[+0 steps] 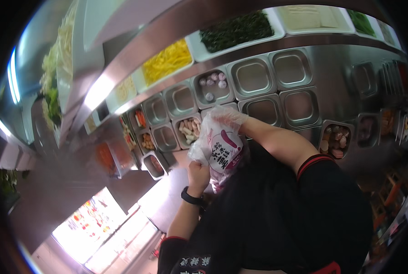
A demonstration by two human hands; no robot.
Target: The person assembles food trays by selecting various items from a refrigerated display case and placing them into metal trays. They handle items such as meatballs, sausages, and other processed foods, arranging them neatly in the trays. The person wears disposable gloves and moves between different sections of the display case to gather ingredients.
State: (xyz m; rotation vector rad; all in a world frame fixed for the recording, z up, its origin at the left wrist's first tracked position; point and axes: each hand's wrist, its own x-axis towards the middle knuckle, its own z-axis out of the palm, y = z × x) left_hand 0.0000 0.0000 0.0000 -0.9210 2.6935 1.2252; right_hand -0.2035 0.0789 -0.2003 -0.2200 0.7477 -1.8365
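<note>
Left grip (198,177) is a closed fist, pinched on the left edge of a clear plastic bag (225,148). Right grip (229,116) is at the bag's top, under clear film; can't tell how far its fingers are closed, or if the film is glove or bag. Bag is in front of the torso, at the near edge of the steel pans, purple print facing up, purplish stuff showing near its bottom. Black band (191,196) on left wrist.

Just left of bag: pan with pale pink and white pieces (189,131). Just beyond it: pan with several purplish balls (210,82), one apart from the rest. More steel pans run both ways, set in the steel tabletop (332,84). Off to the right, near the right upper arm: pan of mixed chunks (335,138).

Raised shelf past the pans, left to right: yellow strips (168,61), dark green shreds (236,31), pale sheets (306,18), green leaves (361,23). Far left: whitish strands (66,45) above leafy greens (53,102).
</note>
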